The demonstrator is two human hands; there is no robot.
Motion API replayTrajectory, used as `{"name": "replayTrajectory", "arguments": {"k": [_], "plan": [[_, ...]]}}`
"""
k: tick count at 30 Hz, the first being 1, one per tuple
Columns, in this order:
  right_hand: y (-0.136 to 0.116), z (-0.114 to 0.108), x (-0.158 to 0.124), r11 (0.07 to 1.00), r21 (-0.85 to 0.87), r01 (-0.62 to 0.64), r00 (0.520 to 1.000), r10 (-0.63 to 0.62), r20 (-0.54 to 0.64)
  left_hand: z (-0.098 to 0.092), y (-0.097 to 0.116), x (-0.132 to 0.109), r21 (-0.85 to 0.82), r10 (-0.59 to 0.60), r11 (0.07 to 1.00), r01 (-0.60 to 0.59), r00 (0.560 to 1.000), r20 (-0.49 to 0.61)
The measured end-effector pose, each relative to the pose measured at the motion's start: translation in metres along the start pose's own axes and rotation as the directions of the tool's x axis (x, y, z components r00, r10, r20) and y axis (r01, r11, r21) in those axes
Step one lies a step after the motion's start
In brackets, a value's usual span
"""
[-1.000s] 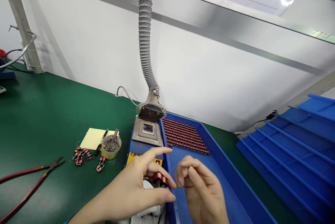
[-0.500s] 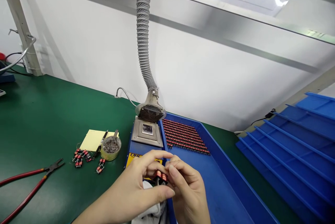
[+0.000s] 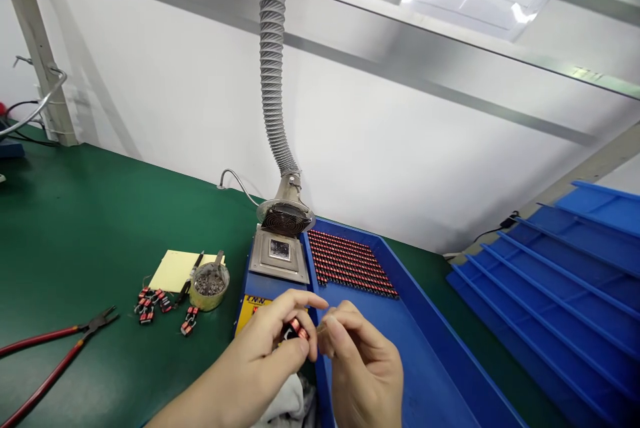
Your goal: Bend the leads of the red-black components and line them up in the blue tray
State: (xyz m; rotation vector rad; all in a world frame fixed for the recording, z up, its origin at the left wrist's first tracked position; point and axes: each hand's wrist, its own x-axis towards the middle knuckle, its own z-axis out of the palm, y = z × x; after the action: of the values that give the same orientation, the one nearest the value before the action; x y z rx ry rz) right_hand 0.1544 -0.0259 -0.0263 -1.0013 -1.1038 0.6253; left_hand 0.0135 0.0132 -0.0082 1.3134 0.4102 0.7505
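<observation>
My left hand (image 3: pixel 273 341) is closed around a small coil (image 3: pixel 299 329) with red-copper windings and black parts, held between thumb and fingers above the edge of the blue tray. Fingers cover much of the coil. Just to its right, my right hand (image 3: pixel 364 361) is pinched, thumb against fingers; whatever lies between the tips is too small to make out. Beyond the hands, rows of similar coils (image 3: pixel 350 261) fill the far end of the blue tray (image 3: pixel 425 375). Several loose coils (image 3: pixel 147 305) lie on the green table to the left, one of them (image 3: pixel 189 321) apart.
Behind my hands stands a solder pot (image 3: pixel 280 251) under a fume hood with a ribbed hose (image 3: pixel 273 61). Left of it are a tin of grey debris (image 3: pixel 209 285), yellow paper (image 3: pixel 173 270), a pen and red-handled pliers (image 3: pixel 93 327). Stacked blue trays (image 3: pixel 555 281) lean at right.
My left hand has tilted the coil and drawn its thumb in over it. The right hand has shifted slightly right, away from the coil. The whole view has moved a little.
</observation>
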Motion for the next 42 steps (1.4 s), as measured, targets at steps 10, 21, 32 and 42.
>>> {"name": "replayTrajectory", "arguments": {"k": [10,21,32,42], "plan": [[-0.006,0.004,-0.001,0.975,-0.130,0.177,0.984,-0.177,0.012,-0.003,0.006,0.000,0.179,0.019,0.984,-0.005,0.997,-0.076],[-0.003,0.002,0.000,0.982,-0.127,0.142,0.990,-0.139,0.032,-0.005,0.012,0.000,0.168,0.034,0.986,-0.017,0.995,-0.096],[-0.007,0.015,-0.009,0.761,-0.444,0.473,0.838,-0.544,-0.040,-0.006,0.010,0.000,0.170,0.038,0.985,-0.017,0.991,-0.125],[-0.025,-0.003,-0.003,0.843,-0.325,0.428,0.895,-0.343,0.286,-0.009,0.015,0.001,0.182,0.041,0.983,-0.020,0.993,-0.111]]}}
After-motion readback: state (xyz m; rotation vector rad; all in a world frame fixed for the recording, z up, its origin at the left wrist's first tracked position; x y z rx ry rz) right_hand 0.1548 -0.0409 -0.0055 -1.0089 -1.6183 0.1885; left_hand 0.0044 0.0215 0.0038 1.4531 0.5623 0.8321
